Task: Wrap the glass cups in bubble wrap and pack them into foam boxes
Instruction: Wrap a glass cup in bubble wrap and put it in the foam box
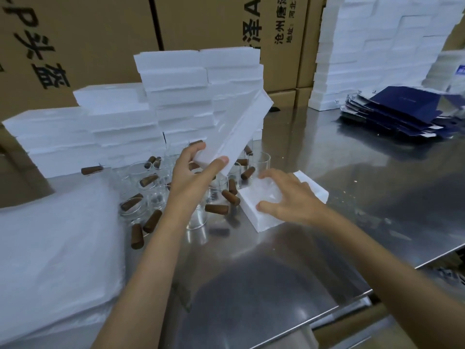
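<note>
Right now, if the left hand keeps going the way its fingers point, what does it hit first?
Probably the stacked foam boxes behind the glass cups; the left hand already holds a foam lid angled toward them. Depth is unclear.

A brushed stainless-steel table (364, 187) looked smooth and glossy, throwing soft reflections. Stacked white foam boxes (173, 96) were matt, with grainy, ragged edges. Clear glass cups (151, 187) shone, their brown handles (216, 209) matt and wood-like. A hazy sheet of translucent plastic wrap (55, 248) lay soft. Brown cardboard cartons (83, 36) were matt; dark blue paper cartons (402, 107) looked smooth.
</note>
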`<state>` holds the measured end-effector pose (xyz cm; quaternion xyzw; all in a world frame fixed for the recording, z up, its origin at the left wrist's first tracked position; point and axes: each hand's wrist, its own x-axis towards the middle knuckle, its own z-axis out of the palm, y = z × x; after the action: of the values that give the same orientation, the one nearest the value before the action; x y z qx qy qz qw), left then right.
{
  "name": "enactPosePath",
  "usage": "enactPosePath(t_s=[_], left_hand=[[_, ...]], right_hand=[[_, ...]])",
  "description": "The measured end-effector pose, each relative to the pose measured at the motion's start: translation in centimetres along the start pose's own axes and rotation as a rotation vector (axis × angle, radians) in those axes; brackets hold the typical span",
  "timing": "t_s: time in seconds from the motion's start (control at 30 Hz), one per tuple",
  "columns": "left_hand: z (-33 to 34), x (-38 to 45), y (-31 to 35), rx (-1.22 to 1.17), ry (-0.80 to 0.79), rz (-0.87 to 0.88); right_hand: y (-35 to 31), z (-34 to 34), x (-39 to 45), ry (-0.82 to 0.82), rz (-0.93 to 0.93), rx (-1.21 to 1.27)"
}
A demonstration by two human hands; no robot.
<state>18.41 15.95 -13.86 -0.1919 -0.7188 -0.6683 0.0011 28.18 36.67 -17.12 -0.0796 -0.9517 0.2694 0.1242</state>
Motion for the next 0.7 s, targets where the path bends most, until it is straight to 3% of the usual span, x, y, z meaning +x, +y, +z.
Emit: enactPosePath(t_s=[0.7], left_hand=[[-4.6,-3.2,0.9,0.038,-0.010,0.009]], right_hand=[[-8.8,5.3,-4.1,-0.077,-0.104,0.007]])
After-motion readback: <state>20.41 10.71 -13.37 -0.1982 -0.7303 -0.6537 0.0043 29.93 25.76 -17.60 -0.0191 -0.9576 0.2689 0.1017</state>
